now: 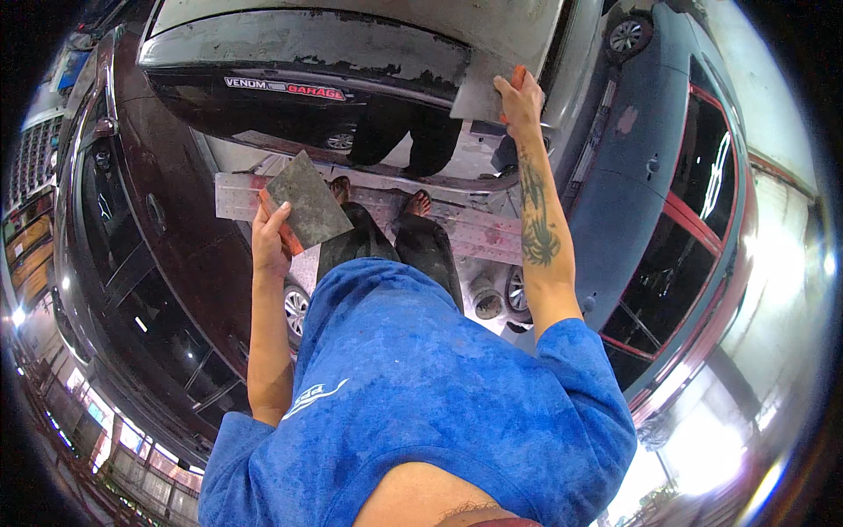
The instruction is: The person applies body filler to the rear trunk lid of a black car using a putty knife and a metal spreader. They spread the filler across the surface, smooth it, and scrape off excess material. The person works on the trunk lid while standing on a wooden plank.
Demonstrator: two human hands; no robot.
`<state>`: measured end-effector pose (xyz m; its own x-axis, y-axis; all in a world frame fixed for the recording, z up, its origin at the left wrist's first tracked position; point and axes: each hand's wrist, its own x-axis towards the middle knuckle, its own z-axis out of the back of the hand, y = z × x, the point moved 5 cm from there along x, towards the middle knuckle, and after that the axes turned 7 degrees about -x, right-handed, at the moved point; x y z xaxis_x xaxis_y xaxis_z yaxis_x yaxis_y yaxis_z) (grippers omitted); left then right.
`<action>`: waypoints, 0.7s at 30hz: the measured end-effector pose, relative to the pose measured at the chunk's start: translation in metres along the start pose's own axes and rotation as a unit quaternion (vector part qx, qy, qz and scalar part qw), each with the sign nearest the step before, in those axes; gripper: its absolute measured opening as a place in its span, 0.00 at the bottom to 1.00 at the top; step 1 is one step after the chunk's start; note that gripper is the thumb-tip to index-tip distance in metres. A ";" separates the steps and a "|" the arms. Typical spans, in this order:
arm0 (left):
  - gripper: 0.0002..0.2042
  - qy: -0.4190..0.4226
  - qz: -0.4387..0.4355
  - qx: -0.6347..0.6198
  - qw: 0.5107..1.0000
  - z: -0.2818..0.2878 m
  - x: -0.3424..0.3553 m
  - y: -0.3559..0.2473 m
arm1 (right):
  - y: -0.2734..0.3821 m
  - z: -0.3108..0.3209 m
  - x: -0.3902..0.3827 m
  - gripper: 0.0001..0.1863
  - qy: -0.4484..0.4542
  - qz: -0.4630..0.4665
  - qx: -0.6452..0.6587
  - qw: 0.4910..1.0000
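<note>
My left hand [270,239] grips a putty knife [309,200] by its orange edge, thumb on top. Its wide grey blade is smeared and held out in the air over my legs. Stretched forward, my right hand [523,104] is closed around the orange handle of a second wide putty knife [479,91]. That blade lies at the right end of the vehicle's upper panel [307,54] and seems to touch it. Grey, patchy smears cover the panel. Below it is dark glass with a sticker strip [285,89].
My bare feet [418,204] stand on a narrow, stained plank [479,230] raised above the floor. A dark car [140,220] is close on the left, a grey-blue car [645,176] with red-edged windows on the right. A round can [486,299] sits below the plank.
</note>
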<state>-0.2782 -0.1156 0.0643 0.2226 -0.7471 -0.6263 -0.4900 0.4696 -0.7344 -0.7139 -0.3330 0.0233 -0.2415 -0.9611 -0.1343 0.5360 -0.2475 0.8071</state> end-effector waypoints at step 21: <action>0.16 0.020 -0.016 -0.086 0.996 0.017 0.005 -0.007 | 0.047 -0.074 0.000 0.18 0.011 0.071 0.002 0.997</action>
<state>-0.2595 -0.1144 0.0620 0.2087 -0.7805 -0.5893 -0.6203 0.3602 -0.6968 -0.6290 -0.3533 0.0187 -0.1460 -0.9888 -0.0302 0.5609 -0.1079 0.8209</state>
